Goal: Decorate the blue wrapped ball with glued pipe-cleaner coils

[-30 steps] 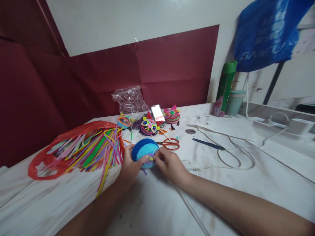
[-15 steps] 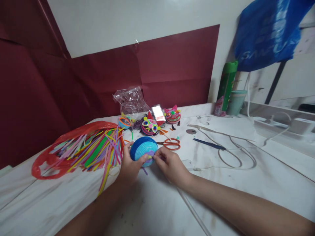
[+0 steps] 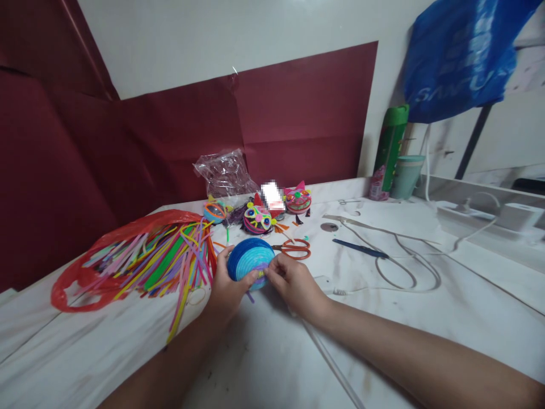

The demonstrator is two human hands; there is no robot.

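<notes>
A round ball wound in dark and light blue pipe cleaners (image 3: 249, 257) sits in my left hand (image 3: 226, 288), whose fingers wrap its left side with the thumb on the front. At its lower right is a small purple and yellow patch, and a purple pipe cleaner end (image 3: 251, 297) sticks out below. My right hand (image 3: 293, 284) pinches at that patch; the fingertips hide what is between them. Just behind the ball lie orange-handled scissors (image 3: 293, 249).
A red plastic bag (image 3: 68, 284) with many coloured pipe cleaners (image 3: 157, 261) lies left. Behind are decorated animal-face balls (image 3: 258, 218) and a clear plastic bag (image 3: 225, 175). To the right are a dark blue cutter-like tool (image 3: 360, 249), cables (image 3: 415, 278), a cup (image 3: 407, 177) and a power strip (image 3: 464, 212).
The view has shifted very slightly. Both hands stay at the ball, with the right fingers still pinching at the purple and yellow patch.
</notes>
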